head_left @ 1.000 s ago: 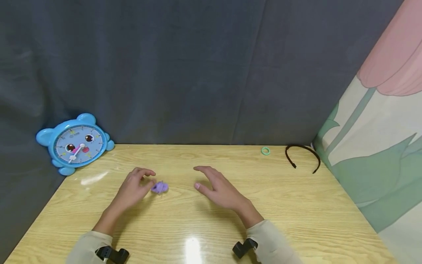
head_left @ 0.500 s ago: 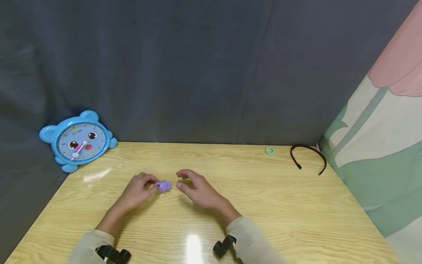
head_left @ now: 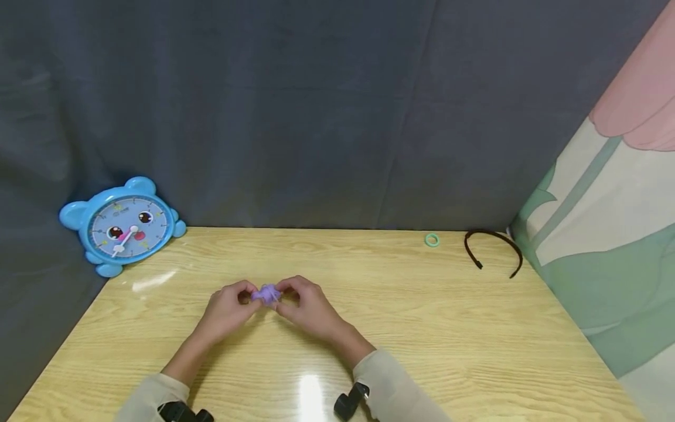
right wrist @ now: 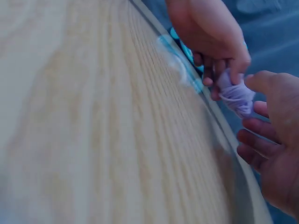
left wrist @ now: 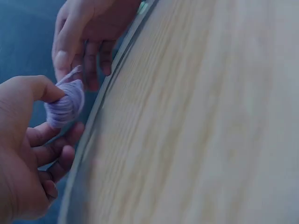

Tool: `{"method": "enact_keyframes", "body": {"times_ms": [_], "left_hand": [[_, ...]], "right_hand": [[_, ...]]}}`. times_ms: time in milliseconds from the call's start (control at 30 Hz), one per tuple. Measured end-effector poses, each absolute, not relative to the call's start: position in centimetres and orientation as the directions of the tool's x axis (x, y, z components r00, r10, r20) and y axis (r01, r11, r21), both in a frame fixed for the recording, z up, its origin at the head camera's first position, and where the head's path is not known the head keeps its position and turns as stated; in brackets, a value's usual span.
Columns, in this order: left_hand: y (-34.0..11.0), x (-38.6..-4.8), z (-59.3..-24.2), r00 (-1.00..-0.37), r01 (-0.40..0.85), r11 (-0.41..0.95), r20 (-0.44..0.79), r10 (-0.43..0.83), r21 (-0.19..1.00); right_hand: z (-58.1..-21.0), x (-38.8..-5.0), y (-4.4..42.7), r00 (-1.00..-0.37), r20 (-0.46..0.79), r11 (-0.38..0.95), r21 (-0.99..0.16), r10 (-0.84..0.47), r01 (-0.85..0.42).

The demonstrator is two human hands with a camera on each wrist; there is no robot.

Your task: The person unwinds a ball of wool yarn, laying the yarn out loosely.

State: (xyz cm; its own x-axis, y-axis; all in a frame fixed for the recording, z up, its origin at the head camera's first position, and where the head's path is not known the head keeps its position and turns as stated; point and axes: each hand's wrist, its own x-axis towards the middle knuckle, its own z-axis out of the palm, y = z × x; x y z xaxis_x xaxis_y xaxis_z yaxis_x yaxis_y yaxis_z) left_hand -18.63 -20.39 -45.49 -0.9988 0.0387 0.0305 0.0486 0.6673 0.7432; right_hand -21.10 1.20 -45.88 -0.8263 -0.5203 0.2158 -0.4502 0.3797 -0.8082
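A small bundle of purple yarn [head_left: 270, 293] is between the two hands, in the middle left of the head view. My left hand [head_left: 228, 309] pinches its left end between thumb and fingers. At the other end, my right hand [head_left: 312, 309] has thumb and forefinger closed on the yarn. In the left wrist view, the wound yarn [left wrist: 65, 107] has a loose strand reaching up to the right hand's fingertips. The right wrist view shows the bundle [right wrist: 237, 99] with both thumbs close to it; part of it is hidden behind fingers.
A blue bear-shaped clock [head_left: 129, 228] leans at the table's back left. Toward the back right of the wooden table [head_left: 474, 351] lie a mint-green ring [head_left: 432, 240] and a black headband [head_left: 495, 235]. A dark curtain [head_left: 295, 117] hangs behind.
The left hand has taken hold of the purple yarn and shifted slightly right with it. From the right, the other hand has come in and closed its fingertips on the yarn.
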Motion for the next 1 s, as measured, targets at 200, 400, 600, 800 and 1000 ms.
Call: {"method": "enact_keyframes", "body": {"times_ms": [200,400,600,800,1000], "left_hand": [[-18.3,-18.1,-44.0,-0.991,0.125,0.588,0.129,0.035,0.799],[-16.0,-18.0,-42.3,-0.976,0.213,0.572,0.203,0.082,0.792],[-14.8,-17.7,-41.5,-0.971,0.239,0.562,0.202,0.129,0.791],[-14.6,-17.4,-41.1,-0.956,0.29,0.533,0.216,0.199,0.795],[-14.9,-17.6,-40.6,-0.937,0.338,0.492,0.239,0.254,0.802]], "right_hand": [[-44.5,-20.5,2.6,-0.797,0.384,0.393,-0.717,-0.466,-0.576],[-43.3,-20.1,4.8,-0.714,0.578,0.372,-0.61,-0.394,-0.7],[-42.5,-19.4,7.1,-0.712,0.591,0.36,-0.615,-0.379,-0.702],[-42.1,-18.9,9.8,-0.754,0.557,0.331,-0.679,-0.349,-0.655],[-42.0,-18.8,12.7,-0.792,0.505,0.35,-0.714,-0.343,-0.607]]}}
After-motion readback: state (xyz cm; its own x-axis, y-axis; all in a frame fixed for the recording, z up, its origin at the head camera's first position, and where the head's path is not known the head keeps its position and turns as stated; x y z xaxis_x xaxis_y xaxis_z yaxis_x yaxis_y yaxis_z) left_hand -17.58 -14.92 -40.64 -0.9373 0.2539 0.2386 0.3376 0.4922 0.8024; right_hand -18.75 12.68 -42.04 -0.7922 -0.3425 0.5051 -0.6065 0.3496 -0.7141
